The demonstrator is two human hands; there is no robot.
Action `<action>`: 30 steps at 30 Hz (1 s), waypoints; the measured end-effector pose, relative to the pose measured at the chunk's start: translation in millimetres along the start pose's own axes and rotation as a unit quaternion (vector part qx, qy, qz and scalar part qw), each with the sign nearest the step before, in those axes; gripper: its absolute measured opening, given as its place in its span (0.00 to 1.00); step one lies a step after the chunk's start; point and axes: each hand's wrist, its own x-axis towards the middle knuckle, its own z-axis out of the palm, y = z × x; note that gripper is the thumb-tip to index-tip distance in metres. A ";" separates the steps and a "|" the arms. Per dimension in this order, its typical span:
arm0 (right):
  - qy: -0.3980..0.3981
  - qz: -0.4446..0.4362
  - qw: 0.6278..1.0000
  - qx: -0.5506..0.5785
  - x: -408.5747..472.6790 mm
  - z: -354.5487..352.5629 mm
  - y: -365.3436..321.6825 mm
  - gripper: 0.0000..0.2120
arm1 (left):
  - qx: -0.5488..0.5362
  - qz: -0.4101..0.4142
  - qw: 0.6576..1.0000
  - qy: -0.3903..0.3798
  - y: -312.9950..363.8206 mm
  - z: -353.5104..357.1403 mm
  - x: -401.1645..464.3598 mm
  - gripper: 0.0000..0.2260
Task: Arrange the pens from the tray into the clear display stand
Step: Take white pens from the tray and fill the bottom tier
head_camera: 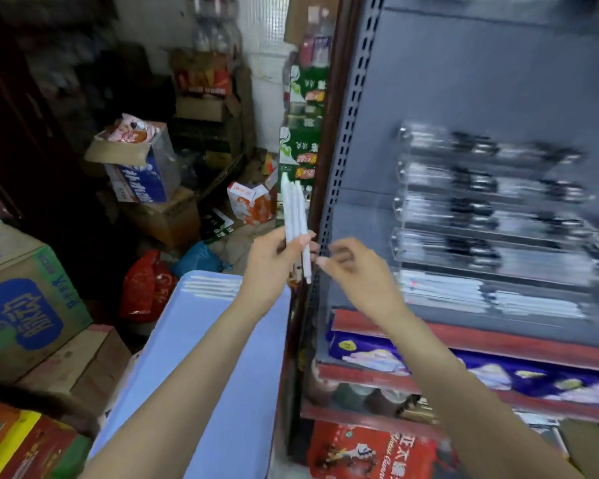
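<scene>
Left hand (277, 257) closed around a small bunch of white pens (295, 216), three as far as can be made out; their long axis near upright, tips leaning slightly left and away, lower ends showing below the fist; right hand (351, 267) empty, fingers loosely spread and curled, just beside the bunch on its right, thumb and forefinger nearest the lowest pen end; judged to be about to draw one pen off the bunch. Clear display stand (491, 216) lies to the right of both hands, on the grey shelf unit (498, 81); tiers run roughly horizontal, blurred, already holding dark and white pens; so a pen must turn from upright to level and travel rightward; right hand the nearer of the two. Pale blue tray (222, 357) below the left forearm, a few white pens (211, 288) lying at its far end. Perforated upright post (329, 219) of the shelf stands directly behind the hands, between bunch and stand; likely snag for long pen ends. Cardboard boxes (25, 305) and a red bag (146, 288) crowd the floor left, clear of the path.
</scene>
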 end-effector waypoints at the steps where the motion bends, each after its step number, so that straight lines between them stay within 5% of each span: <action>1: 0.024 -0.013 0.998 0.048 -4.5 -24.8 4.5 0.16 | 0.023 0.013 0.999 -0.046 10.8 16.9 -1.8 0.07; 6: 0.082 -0.018 0.963 0.258 -29.8 -132.7 44.8 0.05 | 0.086 0.001 0.967 -0.240 47.3 117.3 -14.4 0.09; 14: 0.126 0.082 0.922 0.356 -71.3 -233.6 140.9 0.05 | 0.178 0.041 0.960 -0.210 59.1 245.3 -19.7 0.10; 21: 0.133 0.101 0.932 0.322 -73.6 -270.9 177.3 0.04 | 0.225 0.020 0.955 -0.194 43.9 277.3 -11.8 0.17; 25: 0.261 0.082 0.949 0.156 -64.7 -285.4 207.5 0.06 | 0.317 -0.007 0.928 -0.194 43.5 287.7 -9.5 0.13; 30: 0.133 0.157 0.976 0.079 -60.2 -292.6 235.5 0.22 | 0.416 -0.019 0.885 -0.209 35.4 302.8 -9.0 0.10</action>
